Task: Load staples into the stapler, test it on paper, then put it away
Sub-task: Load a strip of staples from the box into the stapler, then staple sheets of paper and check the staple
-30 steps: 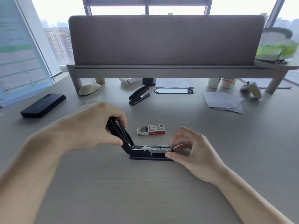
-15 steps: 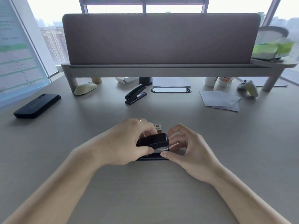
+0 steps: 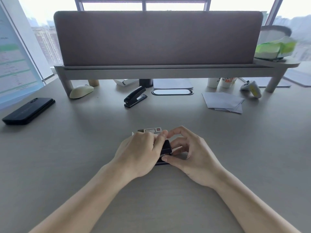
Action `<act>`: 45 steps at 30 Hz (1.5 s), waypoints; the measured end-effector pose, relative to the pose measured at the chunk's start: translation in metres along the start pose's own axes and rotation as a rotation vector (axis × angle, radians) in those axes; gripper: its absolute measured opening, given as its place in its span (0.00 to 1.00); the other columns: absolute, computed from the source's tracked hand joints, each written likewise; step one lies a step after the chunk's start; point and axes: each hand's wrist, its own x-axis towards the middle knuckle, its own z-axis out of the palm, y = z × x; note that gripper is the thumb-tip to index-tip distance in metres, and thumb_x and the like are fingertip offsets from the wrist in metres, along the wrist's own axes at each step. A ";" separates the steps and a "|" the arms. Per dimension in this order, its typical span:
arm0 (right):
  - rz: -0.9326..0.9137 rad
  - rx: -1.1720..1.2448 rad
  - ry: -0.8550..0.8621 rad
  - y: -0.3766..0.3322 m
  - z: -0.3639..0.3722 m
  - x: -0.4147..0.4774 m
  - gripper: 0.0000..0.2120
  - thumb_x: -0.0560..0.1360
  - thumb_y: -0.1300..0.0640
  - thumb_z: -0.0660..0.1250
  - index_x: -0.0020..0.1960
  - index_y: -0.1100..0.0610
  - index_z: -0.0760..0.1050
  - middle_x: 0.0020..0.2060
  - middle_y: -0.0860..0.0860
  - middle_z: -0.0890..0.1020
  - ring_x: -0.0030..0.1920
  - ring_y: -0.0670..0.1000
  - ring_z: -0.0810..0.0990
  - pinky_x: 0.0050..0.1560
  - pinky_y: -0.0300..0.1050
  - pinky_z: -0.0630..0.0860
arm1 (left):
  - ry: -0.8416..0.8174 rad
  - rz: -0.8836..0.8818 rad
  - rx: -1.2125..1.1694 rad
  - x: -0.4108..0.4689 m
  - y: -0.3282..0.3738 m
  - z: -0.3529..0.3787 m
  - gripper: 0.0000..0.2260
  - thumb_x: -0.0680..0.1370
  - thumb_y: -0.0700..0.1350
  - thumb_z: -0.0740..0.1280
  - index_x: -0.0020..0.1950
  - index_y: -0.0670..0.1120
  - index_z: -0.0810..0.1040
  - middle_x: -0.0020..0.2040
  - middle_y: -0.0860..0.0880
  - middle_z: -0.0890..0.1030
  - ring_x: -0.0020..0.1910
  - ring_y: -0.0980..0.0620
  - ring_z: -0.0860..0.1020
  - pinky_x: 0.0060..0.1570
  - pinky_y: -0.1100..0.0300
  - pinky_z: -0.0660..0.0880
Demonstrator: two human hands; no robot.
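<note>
Now two hands (image 3: 168, 153), two staplers (image 3: 165, 149), one staple box (image 3: 152, 130)

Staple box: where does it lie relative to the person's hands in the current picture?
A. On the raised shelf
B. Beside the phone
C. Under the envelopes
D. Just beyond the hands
D: the staple box peeks out just past the left hand and right hand, mid-desk.

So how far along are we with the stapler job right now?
Loading looks about finished: the stapler has its top folded down, the staple box lying just behind it. In hand: the left hand presses the top while the right hand steadies the front end. Whether it has latched is hidden by fingers. Left: testing on the paper sheets, untouched at the far right, then putting it away.
</note>
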 end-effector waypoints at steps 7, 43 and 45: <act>-0.009 0.012 -0.006 0.001 0.000 -0.001 0.21 0.72 0.59 0.82 0.58 0.43 0.78 0.44 0.46 0.90 0.44 0.51 0.87 0.54 0.49 0.83 | 0.026 0.018 0.013 0.001 -0.002 0.003 0.30 0.86 0.61 0.48 0.27 0.51 0.67 0.29 0.51 0.75 0.35 0.43 0.76 0.40 0.53 0.72; 0.176 0.503 0.513 0.028 -0.033 0.024 0.09 0.84 0.48 0.68 0.53 0.52 0.84 0.47 0.47 0.90 0.55 0.48 0.87 0.57 0.46 0.80 | -0.163 0.143 0.072 0.102 0.051 -0.005 0.12 0.84 0.57 0.62 0.56 0.51 0.79 0.53 0.54 0.81 0.55 0.50 0.79 0.52 0.57 0.72; 0.220 0.521 0.605 0.037 -0.038 0.031 0.11 0.86 0.53 0.66 0.48 0.52 0.84 0.42 0.47 0.89 0.52 0.51 0.88 0.54 0.46 0.80 | -0.263 0.150 0.125 0.116 0.058 0.014 0.16 0.83 0.57 0.64 0.65 0.50 0.77 0.63 0.49 0.79 0.63 0.47 0.77 0.58 0.56 0.72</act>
